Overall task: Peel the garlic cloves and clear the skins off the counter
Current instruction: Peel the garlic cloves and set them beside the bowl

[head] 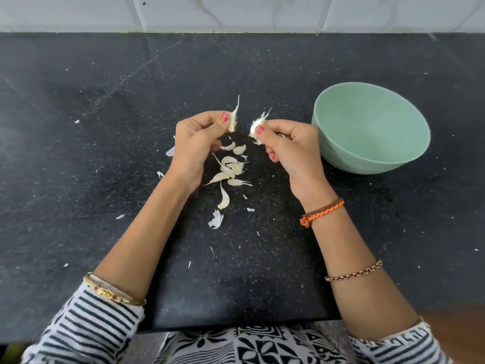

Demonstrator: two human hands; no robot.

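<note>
My left hand [195, 141] pinches a single garlic clove [233, 119] with a long papery tip pointing up. My right hand [287, 148] grips a small cluster of garlic cloves [256, 127] still in skin, a hand's width to the right. Both hands hover above the black counter [105, 127]. Below them lie several unpeeled cloves [231, 166] in a loose heap, and one more clove [223, 199] lies nearer to me. A torn piece of white skin [215, 219] sits just below that clove. Small skin flakes are scattered around.
A pale green bowl [420, 127] stands on the counter right of my right hand; its inside looks bare. A white tiled wall [236, 11] runs along the back. The counter's front edge lies close to my body.
</note>
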